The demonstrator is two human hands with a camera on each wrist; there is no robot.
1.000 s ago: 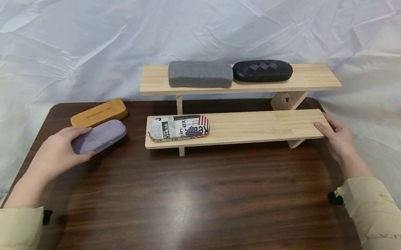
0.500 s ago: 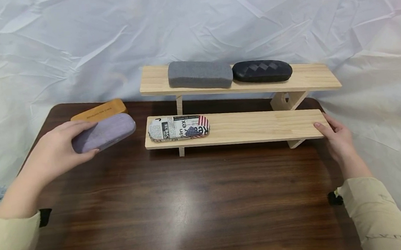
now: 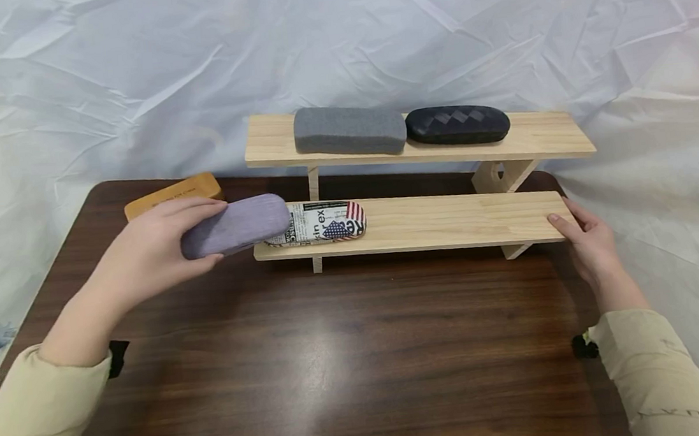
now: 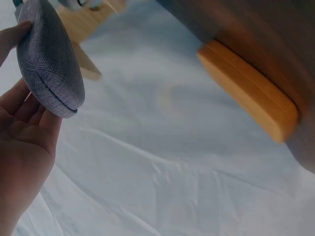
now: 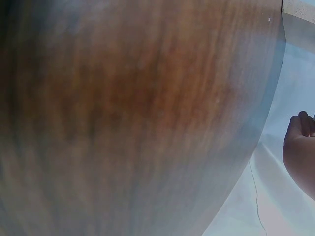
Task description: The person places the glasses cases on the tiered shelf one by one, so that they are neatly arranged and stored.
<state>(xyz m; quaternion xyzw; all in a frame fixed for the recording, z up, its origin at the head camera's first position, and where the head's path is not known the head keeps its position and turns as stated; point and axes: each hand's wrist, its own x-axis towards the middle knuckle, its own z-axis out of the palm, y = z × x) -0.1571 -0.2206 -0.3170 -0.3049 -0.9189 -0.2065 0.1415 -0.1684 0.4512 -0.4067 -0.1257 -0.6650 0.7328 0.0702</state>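
Note:
My left hand point(image 3: 151, 254) grips a purple-grey fabric glasses case point(image 3: 239, 225) by its left end, thumb on the near side and fingers on the far side. In the head view the case overlaps the left end of a newspaper-print glasses case point(image 3: 331, 222), which lies on the lower board of a two-tier wooden shelf point(image 3: 445, 221). The left wrist view shows the held case point(image 4: 51, 64) with its seam along the edge. My right hand point(image 3: 592, 247) holds the right end of the lower board, thumb on top and the other fingers partly hidden at the end.
An orange-brown glasses case point(image 3: 182, 190) lies at the back left of the dark wooden table point(image 3: 364, 371), partly behind my left hand. On the upper board sit a grey glasses case point(image 3: 349, 131) and a black glasses case point(image 3: 458, 125). A white cloth point(image 3: 332, 37) hangs behind.
My left hand has lifted the purple-grey case from beside the orange-brown one and carried it right, to the shelf's left end. The right hand has stayed on the board.

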